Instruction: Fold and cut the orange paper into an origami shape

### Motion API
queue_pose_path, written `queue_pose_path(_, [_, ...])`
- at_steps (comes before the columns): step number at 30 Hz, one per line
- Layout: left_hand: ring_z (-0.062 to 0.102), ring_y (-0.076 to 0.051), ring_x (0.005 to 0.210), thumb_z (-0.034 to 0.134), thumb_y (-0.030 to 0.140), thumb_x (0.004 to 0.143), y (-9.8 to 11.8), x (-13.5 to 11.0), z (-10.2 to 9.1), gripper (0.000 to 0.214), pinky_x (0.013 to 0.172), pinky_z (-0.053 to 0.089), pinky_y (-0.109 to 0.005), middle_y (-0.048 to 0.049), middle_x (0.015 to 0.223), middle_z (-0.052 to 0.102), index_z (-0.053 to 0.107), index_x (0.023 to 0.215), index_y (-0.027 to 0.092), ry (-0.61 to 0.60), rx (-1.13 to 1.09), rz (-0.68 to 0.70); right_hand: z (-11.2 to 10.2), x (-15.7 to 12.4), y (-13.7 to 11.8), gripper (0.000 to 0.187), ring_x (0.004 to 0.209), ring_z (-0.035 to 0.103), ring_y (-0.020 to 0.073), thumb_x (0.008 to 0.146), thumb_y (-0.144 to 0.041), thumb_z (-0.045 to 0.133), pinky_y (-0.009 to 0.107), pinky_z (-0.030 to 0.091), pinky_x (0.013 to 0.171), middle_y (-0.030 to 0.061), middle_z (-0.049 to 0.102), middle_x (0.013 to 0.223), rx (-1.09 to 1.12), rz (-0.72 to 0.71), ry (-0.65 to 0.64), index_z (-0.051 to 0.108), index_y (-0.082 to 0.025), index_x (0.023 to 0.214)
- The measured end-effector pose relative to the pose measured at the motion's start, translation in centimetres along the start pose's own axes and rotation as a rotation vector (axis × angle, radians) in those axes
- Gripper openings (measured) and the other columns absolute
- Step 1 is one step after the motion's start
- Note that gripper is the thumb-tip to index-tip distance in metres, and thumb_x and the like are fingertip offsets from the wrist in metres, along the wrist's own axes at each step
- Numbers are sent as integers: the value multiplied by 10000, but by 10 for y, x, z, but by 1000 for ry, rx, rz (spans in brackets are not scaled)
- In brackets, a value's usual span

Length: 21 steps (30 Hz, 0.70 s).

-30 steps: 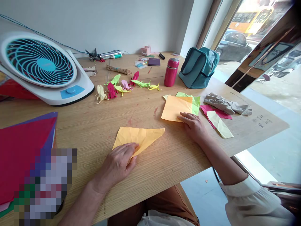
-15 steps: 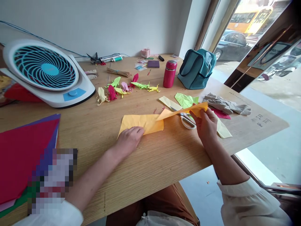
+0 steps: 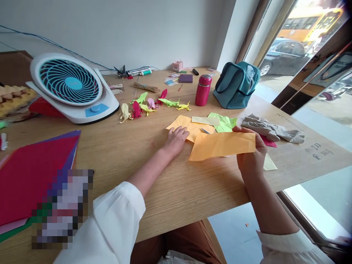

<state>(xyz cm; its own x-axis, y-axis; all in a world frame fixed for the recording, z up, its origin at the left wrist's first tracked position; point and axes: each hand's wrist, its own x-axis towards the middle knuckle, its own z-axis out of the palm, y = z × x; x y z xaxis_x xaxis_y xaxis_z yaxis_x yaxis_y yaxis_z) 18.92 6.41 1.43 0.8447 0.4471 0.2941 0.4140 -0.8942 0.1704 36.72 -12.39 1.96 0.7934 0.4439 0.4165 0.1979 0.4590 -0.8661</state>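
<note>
My right hand (image 3: pixel 251 156) grips one end of an orange paper strip (image 3: pixel 224 145), raised above the table on the right. The strip's other end points toward my left hand. Beneath it, only a blade of the scissors (image 3: pixel 205 131) shows. My left hand (image 3: pixel 177 140) rests with fingers spread on the near-left edge of an orange paper sheet (image 3: pixel 181 123) on the table. A pale yellow paper strip (image 3: pixel 205 120) overlaps that sheet, and crumpled lime-green paper (image 3: pixel 226 123) lies beside it.
Several folded paper figures (image 3: pixel 136 109) lie in front of a fan (image 3: pixel 73 82). Behind the papers stand a red flask (image 3: pixel 203 90) and a teal bag (image 3: pixel 236 86). Grey gloves (image 3: pixel 264 126) lie at right, coloured sheets (image 3: pixel 35 176) at left. The table's front edge is near my lap.
My left hand has pushed the orange sheet away and to the right, up against the other papers. The strip in my right hand has come off the sheet and turned its broad side toward me.
</note>
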Motion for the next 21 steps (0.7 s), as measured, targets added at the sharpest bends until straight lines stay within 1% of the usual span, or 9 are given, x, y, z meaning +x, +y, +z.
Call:
queue_pose_path(2, [525, -290, 1393, 427, -67, 850, -6, -26, -9, 497, 1150, 397, -552, -144, 1461, 598, 617, 1243, 170, 46, -36, -49, 2, -9, -4, 190, 1099, 716, 255, 931, -228, 610, 447, 576, 954, 58, 769, 1117, -99, -47, -126, 761, -261, 1040])
queue_pose_path(5, [622, -246, 1274, 423, -37, 856, -13, -77, -27, 499, 1076, 508, -452, -141, 1362, 661, 573, 1292, 152, 101, -92, -128, 10, -23, -12, 275, 1132, 697, 244, 925, -128, 585, 434, 549, 998, 44, 765, 1141, -214, -192, -373, 767, -279, 1066])
queue_pose_path(7, [638, -221, 1247, 425, 24, 914, -11, -110, -38, 423, 1073, 522, -420, -134, 1323, 679, 552, 1297, 151, 130, -137, -149, 19, -32, -19, 327, 1136, 690, 233, 925, -69, 569, 429, 543, 998, 43, 753, 1164, -275, -316, -547, 749, -286, 1090])
queue_pose_path(10, [597, -228, 1301, 467, 142, 978, -1, -152, -49, 389, 1102, 503, -424, -126, 1363, 644, 508, 1362, 192, 181, -343, -106, 35, -45, -29, 347, 1076, 696, 224, 930, -26, 560, 403, 562, 914, 74, 740, 1162, -383, -490, -788, 709, -254, 1145])
queue_pose_path(12, [529, -258, 1380, 512, 270, 1002, 9, -170, -53, 469, 1143, 464, -451, -150, 1451, 573, 424, 1457, 199, 172, -393, -65, 43, -55, -35, 316, 1022, 691, 232, 936, -34, 573, 393, 559, 849, 90, 749, 1122, -482, -631, -921, 685, -218, 1167])
queue_pose_path(13, [485, -284, 1421, 530, 381, 1005, 14, -177, -54, 557, 1164, 438, -472, -169, 1497, 528, 375, 1504, 188, 174, -401, -32, 47, -60, -38, 292, 992, 685, 237, 942, -47, 579, 390, 548, 814, 93, 756, 1100, -538, -699, -966, 676, -203, 1170])
queue_pose_path(16, [400, -347, 1476, 533, 644, 947, 25, -184, -58, 828, 1197, 376, -521, -210, 1553, 454, 300, 1562, 141, 190, -377, 55, 54, -75, -47, 236, 918, 660, 242, 966, -92, 588, 378, 486, 735, 98, 767, 1065, -705, -827, -1009, 653, -160, 1182])
queue_pose_path(18, [445, -349, 1437, 623, 599, 919, 27, -183, -61, 793, 1175, 389, -518, -201, 1485, 530, 377, 1514, 136, 231, -313, 101, 59, -87, -54, 230, 900, 649, 237, 984, -109, 573, 372, 440, 712, 100, 765, 1058, -783, -849, -1022, 638, -132, 1203])
queue_pose_path(21, [608, -258, 1225, 649, 234, 950, 22, -182, -67, 273, 1067, 456, -443, -99, 1233, 695, 599, 1216, 193, 310, -242, 100, 71, -103, -65, 230, 848, 639, 215, 1006, -123, 546, 374, 369, 686, 87, 767, 1032, -861, -856, -1037, 622, -119, 1223])
